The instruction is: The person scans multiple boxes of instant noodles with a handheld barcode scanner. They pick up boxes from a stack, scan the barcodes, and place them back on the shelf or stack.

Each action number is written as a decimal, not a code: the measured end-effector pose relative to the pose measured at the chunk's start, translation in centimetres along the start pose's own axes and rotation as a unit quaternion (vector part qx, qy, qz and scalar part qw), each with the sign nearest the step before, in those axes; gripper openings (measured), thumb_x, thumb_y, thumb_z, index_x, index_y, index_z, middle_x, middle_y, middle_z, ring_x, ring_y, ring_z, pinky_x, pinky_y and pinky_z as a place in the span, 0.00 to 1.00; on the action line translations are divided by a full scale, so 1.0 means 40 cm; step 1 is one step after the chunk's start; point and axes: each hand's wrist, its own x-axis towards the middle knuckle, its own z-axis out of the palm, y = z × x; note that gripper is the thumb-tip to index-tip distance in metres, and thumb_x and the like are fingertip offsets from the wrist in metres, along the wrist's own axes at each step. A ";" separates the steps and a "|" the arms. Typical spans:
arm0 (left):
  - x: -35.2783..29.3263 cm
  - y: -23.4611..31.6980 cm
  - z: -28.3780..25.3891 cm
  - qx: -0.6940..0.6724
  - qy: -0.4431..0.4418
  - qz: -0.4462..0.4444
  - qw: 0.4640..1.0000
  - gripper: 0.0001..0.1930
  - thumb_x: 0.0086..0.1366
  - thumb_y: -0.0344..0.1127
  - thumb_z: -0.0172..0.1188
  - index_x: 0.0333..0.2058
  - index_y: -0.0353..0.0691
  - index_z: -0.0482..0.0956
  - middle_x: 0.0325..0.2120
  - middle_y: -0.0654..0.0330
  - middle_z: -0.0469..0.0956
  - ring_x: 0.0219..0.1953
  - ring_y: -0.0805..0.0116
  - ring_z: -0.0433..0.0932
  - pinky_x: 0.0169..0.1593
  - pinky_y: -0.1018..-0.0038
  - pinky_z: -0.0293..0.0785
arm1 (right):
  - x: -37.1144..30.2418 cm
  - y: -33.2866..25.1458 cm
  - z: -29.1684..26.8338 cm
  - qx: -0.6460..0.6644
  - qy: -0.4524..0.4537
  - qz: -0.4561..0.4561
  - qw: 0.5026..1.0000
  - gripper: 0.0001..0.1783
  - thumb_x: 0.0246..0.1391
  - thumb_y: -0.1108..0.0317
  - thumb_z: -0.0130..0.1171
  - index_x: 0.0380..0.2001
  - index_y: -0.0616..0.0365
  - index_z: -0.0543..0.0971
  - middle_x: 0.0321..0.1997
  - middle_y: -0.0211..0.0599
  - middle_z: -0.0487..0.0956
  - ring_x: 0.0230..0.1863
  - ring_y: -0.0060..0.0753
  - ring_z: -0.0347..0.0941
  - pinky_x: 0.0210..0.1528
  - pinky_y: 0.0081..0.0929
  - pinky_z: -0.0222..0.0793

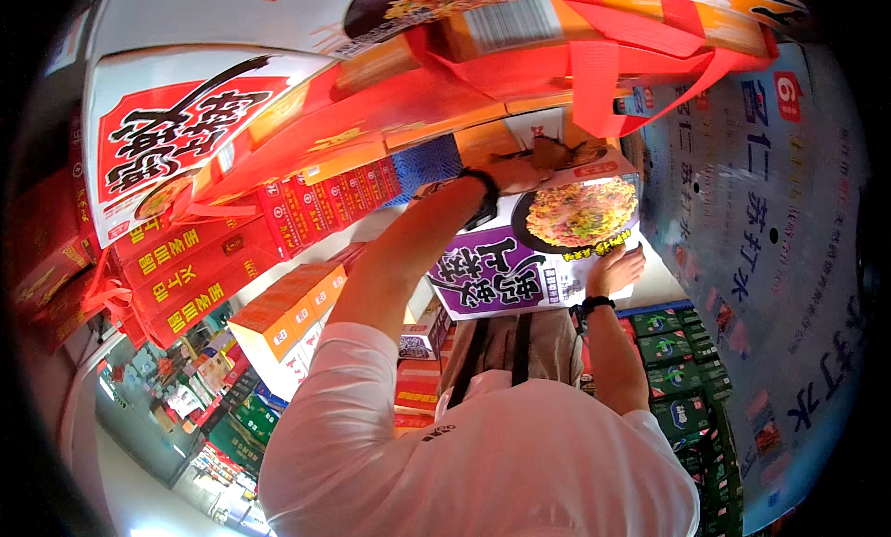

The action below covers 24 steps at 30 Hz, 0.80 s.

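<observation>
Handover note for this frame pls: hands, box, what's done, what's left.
Left hand: raised, gripping the top edge of the purple-and-white noodle carton.
Right hand: flat under the carton's lower right edge, propping it.
Carton: up high, tilted, against the stacked red and orange boxes; whether it rests on anything cannot be told.
Done: carton lifted, both hands on it.
Left: both hands on the carton; not seated or released.

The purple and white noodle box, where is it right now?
In the head view, right of centre, the purple and white noodle box sits between both hands, under the red-strapped cartons and above the green boxes.
</observation>
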 end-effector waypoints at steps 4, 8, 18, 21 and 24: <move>0.186 0.136 -0.007 -0.120 0.005 0.041 0.992 0.37 0.73 0.65 0.40 0.71 0.49 0.62 0.71 0.51 0.63 0.72 0.50 0.61 0.74 0.57 0.51 | 0.008 -0.006 -0.006 0.018 0.004 -0.008 1.000 0.33 0.71 0.43 0.37 0.59 0.63 0.70 0.53 0.52 0.72 0.57 0.58 0.67 0.60 0.51 0.58; 0.234 0.179 0.007 -0.039 0.021 0.073 0.996 0.36 0.73 0.63 0.44 0.70 0.45 0.64 0.70 0.50 0.64 0.72 0.51 0.63 0.73 0.58 0.54 | 0.006 -0.001 0.001 0.013 0.004 -0.026 1.000 0.34 0.71 0.43 0.36 0.58 0.65 0.70 0.52 0.54 0.73 0.55 0.59 0.67 0.58 0.51 0.59; -0.074 0.117 0.040 0.067 0.175 0.278 0.942 0.21 0.72 0.42 0.56 0.60 0.39 0.74 0.57 0.45 0.76 0.59 0.48 0.75 0.63 0.58 0.70 | 0.009 -0.004 -0.021 0.006 -0.020 -0.009 1.000 0.32 0.71 0.46 0.37 0.58 0.65 0.70 0.56 0.53 0.72 0.58 0.58 0.66 0.59 0.52 0.58; -0.248 0.107 -0.025 0.030 0.103 0.130 0.986 0.21 0.75 0.45 0.52 0.59 0.39 0.76 0.59 0.45 0.75 0.61 0.46 0.72 0.66 0.56 0.65 | 0.011 -0.005 -0.022 -0.011 -0.034 -0.002 0.999 0.30 0.72 0.47 0.39 0.59 0.63 0.70 0.56 0.50 0.73 0.60 0.56 0.66 0.60 0.51 0.58; -0.421 0.065 -0.060 -0.002 0.092 -0.006 0.996 0.24 0.76 0.50 0.49 0.59 0.39 0.76 0.60 0.44 0.73 0.64 0.44 0.67 0.69 0.55 0.60 | 0.013 -0.015 -0.035 -0.025 -0.049 0.008 0.998 0.29 0.71 0.47 0.41 0.60 0.61 0.70 0.56 0.48 0.73 0.60 0.54 0.66 0.62 0.51 0.58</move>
